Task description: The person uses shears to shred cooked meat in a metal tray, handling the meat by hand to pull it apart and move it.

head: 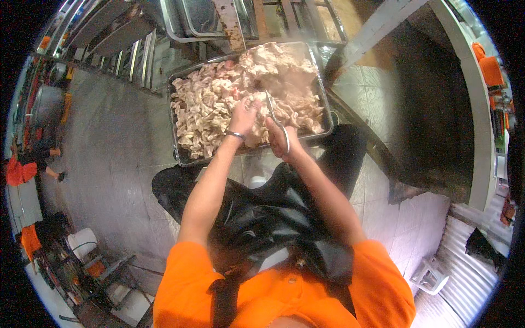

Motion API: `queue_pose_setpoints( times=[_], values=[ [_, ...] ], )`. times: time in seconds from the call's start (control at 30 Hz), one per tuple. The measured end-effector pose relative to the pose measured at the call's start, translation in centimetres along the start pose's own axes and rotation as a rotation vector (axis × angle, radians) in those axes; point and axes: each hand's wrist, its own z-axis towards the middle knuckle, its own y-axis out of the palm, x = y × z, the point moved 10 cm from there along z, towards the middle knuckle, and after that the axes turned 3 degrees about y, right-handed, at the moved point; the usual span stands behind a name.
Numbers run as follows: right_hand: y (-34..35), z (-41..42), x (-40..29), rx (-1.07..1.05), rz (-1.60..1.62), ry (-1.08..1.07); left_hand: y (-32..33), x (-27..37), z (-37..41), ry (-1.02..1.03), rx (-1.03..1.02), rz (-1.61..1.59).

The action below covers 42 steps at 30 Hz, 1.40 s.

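A large rectangular metal tray (pixel 329 119) in front of me is heaped with pale, soft pieces of meat (pixel 205 110). Small cut pieces fill its left side; bigger sheet-like pieces (pixel 270 61) lie to the right and at the back, with steam over them. My right hand (pixel 279 137) grips metal scissors (pixel 272 107), their blades pointing away from me above the heap. Just left of the blades, my left hand (pixel 244 117) pinches a piece of the pale meat (pixel 258 98). Its far end blends into the pile behind.
Metal trays (pixel 201 20) on a rusty rack stand beyond the tray. A slanted metal beam (pixel 369 33) is at the right. Another person in orange (pixel 22 172) is at the far left. A white bucket (pixel 82 242) sits lower left, a white plastic stool (pixel 430 279) lower right.
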Motion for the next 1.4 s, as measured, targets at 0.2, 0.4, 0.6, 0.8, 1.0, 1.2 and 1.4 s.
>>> queue_pose_setpoints(
  times=[0.2,0.4,0.6,0.8,1.0,1.2,1.4],
  values=[
    [-1.1,-1.3,-1.9,-0.066,-0.020,-0.071,-3.6,0.8,-0.3,0.010,0.298,0.050],
    [-0.3,-4.6,-5.4,0.060,-0.808,-0.457,-3.1,7.4,-0.3,0.194,0.194,-0.055],
    [0.3,-5.9,-7.9,0.026,-0.981,-0.530,-2.0,8.5,-0.7,0.310,0.132,0.282],
    [-0.9,-3.8,-6.1,0.079,-0.840,-0.397,1.0,6.4,-1.2,0.234,0.020,0.341],
    [-2.4,0.2,-2.9,0.221,-0.496,-0.258,1.5,6.2,-1.5,0.262,-0.001,0.280],
    [-2.4,0.3,-1.7,0.205,-0.502,-0.269,-2.8,-2.6,-2.1,-0.570,0.083,-0.506],
    [-1.9,-1.7,-2.2,0.169,-0.671,-0.204,-6.5,7.7,-0.4,-0.187,-0.443,-0.941]
  ],
)
